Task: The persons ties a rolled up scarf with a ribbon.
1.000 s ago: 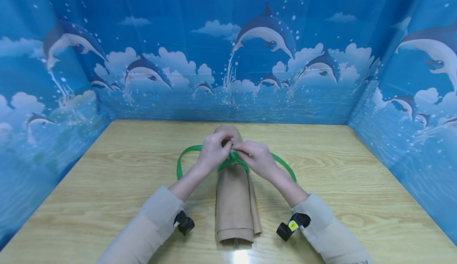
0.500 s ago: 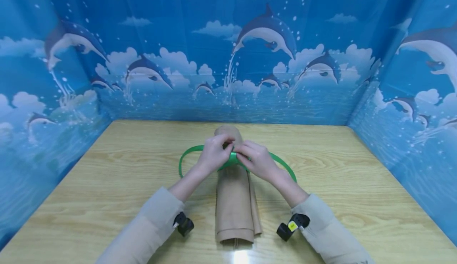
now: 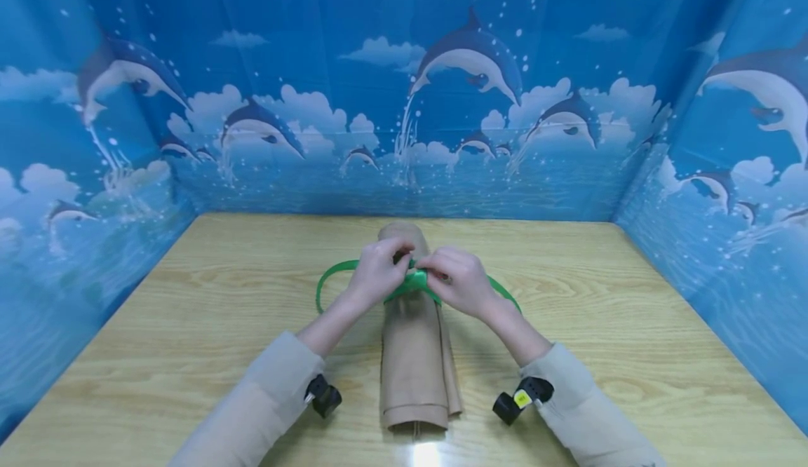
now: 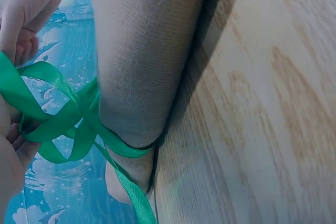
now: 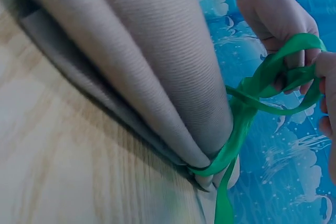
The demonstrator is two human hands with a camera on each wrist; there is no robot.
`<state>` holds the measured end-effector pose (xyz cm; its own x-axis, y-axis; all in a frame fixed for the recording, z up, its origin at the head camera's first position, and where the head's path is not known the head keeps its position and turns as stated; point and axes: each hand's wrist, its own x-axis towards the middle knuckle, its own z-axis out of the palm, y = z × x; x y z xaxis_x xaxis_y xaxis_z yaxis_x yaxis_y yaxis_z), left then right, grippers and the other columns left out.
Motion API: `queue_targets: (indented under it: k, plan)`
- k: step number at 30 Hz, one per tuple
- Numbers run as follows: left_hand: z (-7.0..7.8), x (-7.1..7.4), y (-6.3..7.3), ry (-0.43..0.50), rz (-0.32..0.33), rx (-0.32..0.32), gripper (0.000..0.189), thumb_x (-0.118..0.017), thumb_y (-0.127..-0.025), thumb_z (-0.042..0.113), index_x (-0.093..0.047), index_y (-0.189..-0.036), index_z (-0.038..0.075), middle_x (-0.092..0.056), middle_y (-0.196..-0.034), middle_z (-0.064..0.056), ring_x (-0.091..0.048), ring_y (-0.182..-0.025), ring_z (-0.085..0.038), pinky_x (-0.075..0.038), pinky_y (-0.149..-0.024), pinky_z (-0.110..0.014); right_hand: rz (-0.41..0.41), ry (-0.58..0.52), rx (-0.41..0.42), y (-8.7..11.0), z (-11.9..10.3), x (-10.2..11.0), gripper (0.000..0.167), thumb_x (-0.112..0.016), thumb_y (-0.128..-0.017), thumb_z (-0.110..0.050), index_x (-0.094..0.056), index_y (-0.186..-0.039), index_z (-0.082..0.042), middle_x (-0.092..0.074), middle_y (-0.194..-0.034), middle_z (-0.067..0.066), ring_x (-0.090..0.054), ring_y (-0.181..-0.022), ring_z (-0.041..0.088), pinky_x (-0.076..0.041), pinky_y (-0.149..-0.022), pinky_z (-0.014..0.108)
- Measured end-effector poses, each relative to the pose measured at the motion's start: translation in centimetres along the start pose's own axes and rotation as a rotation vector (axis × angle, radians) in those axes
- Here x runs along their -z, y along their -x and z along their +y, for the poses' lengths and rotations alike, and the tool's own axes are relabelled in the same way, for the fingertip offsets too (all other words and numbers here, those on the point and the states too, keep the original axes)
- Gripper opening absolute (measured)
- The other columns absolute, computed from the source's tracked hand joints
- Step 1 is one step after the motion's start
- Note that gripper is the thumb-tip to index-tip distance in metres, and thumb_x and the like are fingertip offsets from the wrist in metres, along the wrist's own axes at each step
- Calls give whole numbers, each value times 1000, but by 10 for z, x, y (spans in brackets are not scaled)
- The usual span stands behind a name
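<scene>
A brown cloth roll (image 3: 414, 362) lies lengthwise on the table, cinched near its far end by a green ribbon (image 3: 415, 281). Above the cinched part my left hand (image 3: 379, 271) pinches the ribbon between thumb and fingers. From the other side my right hand (image 3: 459, 281) pinches it too, fingertips close to the left ones. In the left wrist view the ribbon (image 4: 79, 111) forms crossing loops beside the roll (image 4: 142, 51). The right wrist view shows one loop (image 5: 299, 43) stretched between both hands. Part of the knot is hidden behind the fingers.
Ribbon lengths curve out to the left (image 3: 320, 285) and right (image 3: 507, 295) of the roll, over a wood-grain table (image 3: 252, 249). A blue dolphin-print curtain (image 3: 303, 165) stands at the table's back and sides. Black wrist cameras (image 3: 326, 398) hang below both sleeves.
My right hand shifts slightly and its fingers regrip the ribbon near the knot. A wider green band now shows between the hands. The left hand and the roll barely move.
</scene>
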<state>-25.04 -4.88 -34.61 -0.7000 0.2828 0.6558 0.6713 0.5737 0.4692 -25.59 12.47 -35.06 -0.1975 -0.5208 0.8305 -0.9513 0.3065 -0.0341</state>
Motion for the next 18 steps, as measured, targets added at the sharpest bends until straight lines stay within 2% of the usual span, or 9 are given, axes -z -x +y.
queue_targets:
  k: [3,6,10,14,18]
  plan:
    - [0,0,0,-3,-1,-11,13,-64,-79,-8,-66,-90,-2,-67,-85,-13,-65,-76,-23,-53,-66,-30,-42,-102,-68,-1,-2,2,19,-56,-78,7,-69,-87,-4,-60,-68,1,-46,-55,8,-38,-48,20]
    - [0,0,0,-4,-1,-4,12,-65,-79,-7,-66,-90,-2,-66,-85,-13,-65,-76,-24,-53,-66,-30,-93,-184,-179,0,-4,5,22,-56,-80,9,-70,-88,-4,-65,-75,3,-46,-54,5,-39,-46,21]
    - [-2,0,0,-21,-1,16,14,-65,-78,-7,-67,-91,-2,-67,-86,-12,-65,-77,-23,-53,-67,-30,-158,-240,-284,0,-6,8,23,-55,-83,10,-71,-90,-4,-68,-82,4,-47,-54,4,-41,-47,22]
    - [-3,0,1,-21,-2,20,15,-65,-78,-8,-66,-92,-3,-67,-87,-13,-65,-78,-23,-53,-68,-31,-210,-194,-257,1,-6,10,21,-56,-82,9,-70,-91,-3,-68,-85,6,-49,-58,5,-42,-50,20]
    - [-3,1,1,-15,-4,23,14,-64,-79,-7,-66,-92,-2,-67,-87,-13,-65,-78,-23,-53,-68,-31,-227,-114,-156,0,-6,10,20,-56,-81,10,-68,-90,-3,-66,-84,6,-54,-65,10,-44,-55,21]
